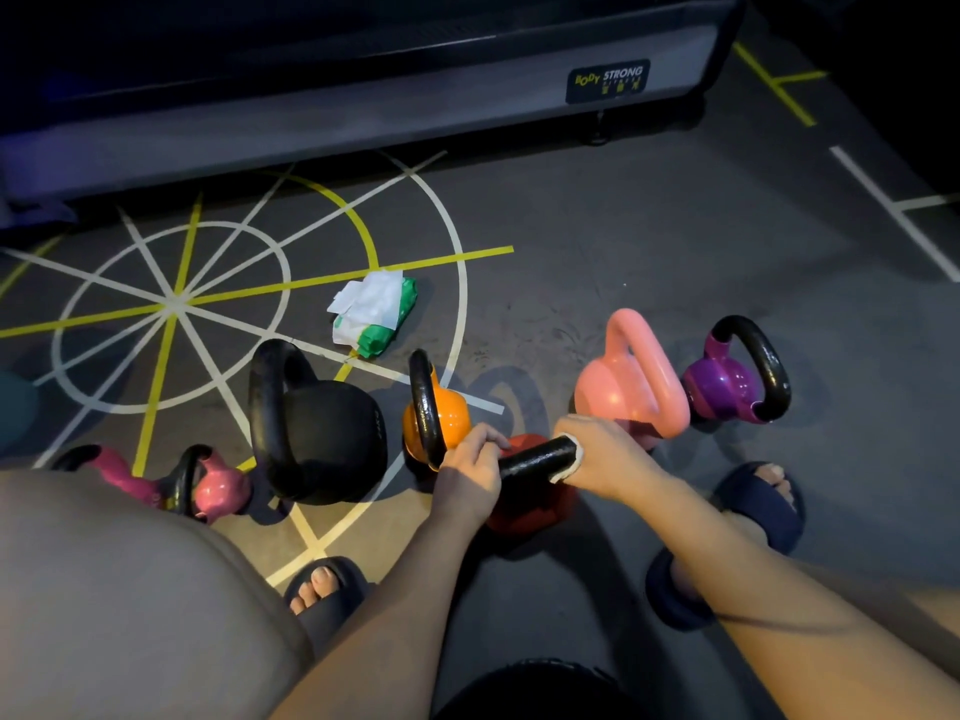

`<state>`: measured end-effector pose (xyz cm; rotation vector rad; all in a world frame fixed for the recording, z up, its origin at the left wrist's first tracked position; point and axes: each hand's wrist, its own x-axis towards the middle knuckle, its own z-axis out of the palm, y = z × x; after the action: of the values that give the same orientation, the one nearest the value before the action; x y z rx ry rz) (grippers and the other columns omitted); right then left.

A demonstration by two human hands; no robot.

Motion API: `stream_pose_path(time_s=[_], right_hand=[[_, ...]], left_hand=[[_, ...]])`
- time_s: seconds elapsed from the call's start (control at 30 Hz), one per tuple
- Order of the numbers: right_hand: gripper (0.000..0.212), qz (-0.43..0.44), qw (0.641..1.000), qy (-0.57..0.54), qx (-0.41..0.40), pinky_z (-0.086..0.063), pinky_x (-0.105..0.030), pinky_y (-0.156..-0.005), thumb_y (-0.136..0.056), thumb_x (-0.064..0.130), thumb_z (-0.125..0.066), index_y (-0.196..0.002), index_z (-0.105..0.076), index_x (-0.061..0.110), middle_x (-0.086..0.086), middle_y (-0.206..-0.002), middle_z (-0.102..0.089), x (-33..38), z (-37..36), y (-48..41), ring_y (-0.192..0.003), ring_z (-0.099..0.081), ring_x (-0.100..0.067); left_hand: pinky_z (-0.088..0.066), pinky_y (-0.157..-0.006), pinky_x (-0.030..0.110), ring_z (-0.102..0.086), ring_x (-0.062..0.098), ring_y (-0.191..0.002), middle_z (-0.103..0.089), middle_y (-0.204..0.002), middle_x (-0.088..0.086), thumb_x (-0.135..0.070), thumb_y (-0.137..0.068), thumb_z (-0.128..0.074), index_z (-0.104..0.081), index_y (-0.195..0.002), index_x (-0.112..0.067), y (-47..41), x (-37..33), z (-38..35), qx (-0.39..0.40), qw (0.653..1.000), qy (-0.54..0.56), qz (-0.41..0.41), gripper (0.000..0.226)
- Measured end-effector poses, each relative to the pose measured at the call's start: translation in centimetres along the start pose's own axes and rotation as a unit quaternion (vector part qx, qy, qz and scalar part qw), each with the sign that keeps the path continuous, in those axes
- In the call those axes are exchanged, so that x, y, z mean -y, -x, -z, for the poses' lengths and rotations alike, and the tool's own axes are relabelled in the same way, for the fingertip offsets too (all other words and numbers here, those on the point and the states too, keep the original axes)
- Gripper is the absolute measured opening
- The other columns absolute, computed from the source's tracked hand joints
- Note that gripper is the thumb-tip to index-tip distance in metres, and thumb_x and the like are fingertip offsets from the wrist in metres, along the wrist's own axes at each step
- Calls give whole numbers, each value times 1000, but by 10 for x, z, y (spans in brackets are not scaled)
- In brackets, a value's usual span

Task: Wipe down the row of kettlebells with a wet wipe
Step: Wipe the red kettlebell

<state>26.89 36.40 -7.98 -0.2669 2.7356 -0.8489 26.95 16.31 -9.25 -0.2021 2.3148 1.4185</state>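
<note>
— Both hands on one handle?
— Yes. The left hand (470,470) curls round the left end of the black handle (537,457) of the red kettlebell (524,511). The right hand (597,454) grips a white wet wipe (577,452) wrapped round its right end.
— Which way does it run?
— Left to right, right end slightly farther away. The bell stands on the floor (623,252) between the orange kettlebell (452,413) and the salmon-pink kettlebell (618,392).
— The wipes?
— A green-and-white wipe packet (374,314) lies beyond the row, with white wipes sticking out of its open top.
</note>
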Motion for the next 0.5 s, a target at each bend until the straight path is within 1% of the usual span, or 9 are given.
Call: stream_pose_path(time_s=[0.07,0.13,0.17,0.2,0.27,0.33,0.4,0.43,0.5], right_hand=[[17,65,988,135,28,-42,-33,-65,-78,40,-64,-84,-56,27,8,-84,-62,22,1,-6,-80,-61,-17],[22,121,962,245,14,-47,-35,-68,-82,32,-61,-102,-62,25,4,-97,-69,38,-10,-12,-91,-66,-22],[25,133,951,278,11,-48,-35,-67,-81,28,-61,-105,-63,23,3,-99,-70,42,-15,-13,-91,-67,-23],[24,143,946,291,6,-48,-34,-64,-79,27,-61,-102,-64,22,3,-95,-71,42,-18,-14,-87,-69,-23],[17,168,952,254,-21,-47,-32,-55,-75,36,-60,-87,-63,24,7,-81,-68,30,-14,-11,-75,-69,-20],[31,162,966,201,-14,-42,-29,-52,-74,49,-48,-82,-60,23,9,-77,-64,17,-2,-9,-72,-66,-18],[41,135,976,167,32,-40,-29,-56,-74,54,-42,-86,-62,20,8,-80,-63,16,5,-7,-76,-65,-17],[38,124,977,165,51,-43,-30,-60,-76,53,-45,-88,-63,21,8,-83,-65,18,7,-8,-79,-65,-18],[28,102,971,205,71,-48,-33,-68,-81,46,-55,-97,-62,24,7,-92,-68,26,6,-10,-87,-66,-20]], left_hand=[[-44,-80,28,-59,9,-93,-65,-100,-1,-22,-100,-43,-63,-93,-32,1,0,1,-1,1000,9,-11,23],[-43,-73,12,-59,3,-91,-65,-101,1,-15,-102,-41,-61,-104,-27,4,-2,2,-9,999,40,-17,24],[-43,-70,9,-61,5,-89,-65,-100,3,-11,-102,-40,-60,-109,-23,5,-3,3,-9,998,67,-8,24],[-46,-71,13,-63,11,-89,-65,-97,4,-10,-102,-40,-59,-113,-21,6,-4,4,-8,995,95,3,25],[-50,-81,32,-64,23,-93,-65,-95,7,-12,-99,-42,-58,-112,-25,3,-3,3,-8,993,117,18,24],[-47,-88,40,-65,16,-93,-65,-97,1,-14,-98,-43,-58,-108,-27,2,-2,2,-10,994,109,23,22],[-46,-82,30,-62,-3,-79,-64,-91,-6,-11,-100,-42,-58,-110,-22,1,0,1,-19,994,106,19,21],[-44,-78,24,-60,-7,-72,-63,-88,-7,-9,-100,-42,-57,-112,-19,1,1,1,-20,994,109,14,22],[-40,-76,16,-60,-7,-71,-64,-80,-7,-8,-101,-42,-56,-117,-21,0,1,0,-26,993,113,-3,25]])
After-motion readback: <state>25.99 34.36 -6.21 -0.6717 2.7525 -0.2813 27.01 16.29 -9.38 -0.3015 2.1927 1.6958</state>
